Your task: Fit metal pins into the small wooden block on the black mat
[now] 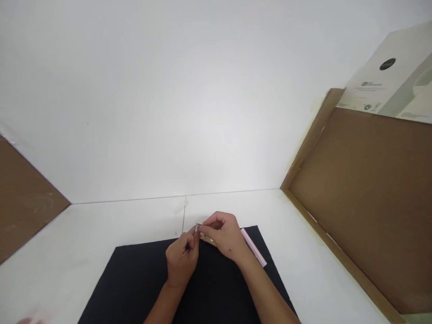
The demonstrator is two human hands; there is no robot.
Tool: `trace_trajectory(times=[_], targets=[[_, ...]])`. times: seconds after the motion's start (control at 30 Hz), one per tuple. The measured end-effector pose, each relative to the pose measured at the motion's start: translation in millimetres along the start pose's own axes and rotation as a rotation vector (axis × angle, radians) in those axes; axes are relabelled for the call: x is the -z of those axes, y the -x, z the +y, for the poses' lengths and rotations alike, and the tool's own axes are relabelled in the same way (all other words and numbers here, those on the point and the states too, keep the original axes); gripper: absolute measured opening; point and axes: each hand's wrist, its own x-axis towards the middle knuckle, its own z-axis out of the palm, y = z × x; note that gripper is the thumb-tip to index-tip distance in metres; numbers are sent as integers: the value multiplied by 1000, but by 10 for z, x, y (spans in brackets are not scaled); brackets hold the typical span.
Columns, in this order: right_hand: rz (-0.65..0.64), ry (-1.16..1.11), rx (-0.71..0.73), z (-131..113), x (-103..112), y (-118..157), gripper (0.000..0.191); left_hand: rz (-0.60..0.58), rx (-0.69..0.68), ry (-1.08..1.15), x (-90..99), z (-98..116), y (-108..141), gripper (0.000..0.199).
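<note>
My left hand (184,257) and my right hand (224,236) meet over the far edge of a black mat (141,274). Between their fingertips is a small silvery metal piece (198,226), too small to name. The left fingers are closed on its lower left side. My right thumb and forefinger pinch it from the other side. Partly hidden under the right hand lies a flat brown piece (208,240) with small pale bits on it. A pale pink bar (254,247) rests to the right, along the mat's right edge.
The white tabletop (135,218) runs back to a white wall (189,99). Brown boards (364,180) close off the right side, and another brown panel (27,198) stands at the left. A printed sheet (388,85) hangs at the upper right. A blurred pinkish thing shows at the bottom left corner.
</note>
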Motion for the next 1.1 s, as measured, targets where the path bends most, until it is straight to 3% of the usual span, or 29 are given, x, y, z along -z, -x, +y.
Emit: trace_trajectory(times=[0.4,0.8,1.1], targets=[[-121,49,65,-42,30,34,8,-76,66,77,24,-26,35,35],[-3,26,9,48,6,-17,13,-24,20,-39,8,-22,33,39],[-145,-31,-18,-32,56,20,13,-59,42,104,21,-26,39,34]])
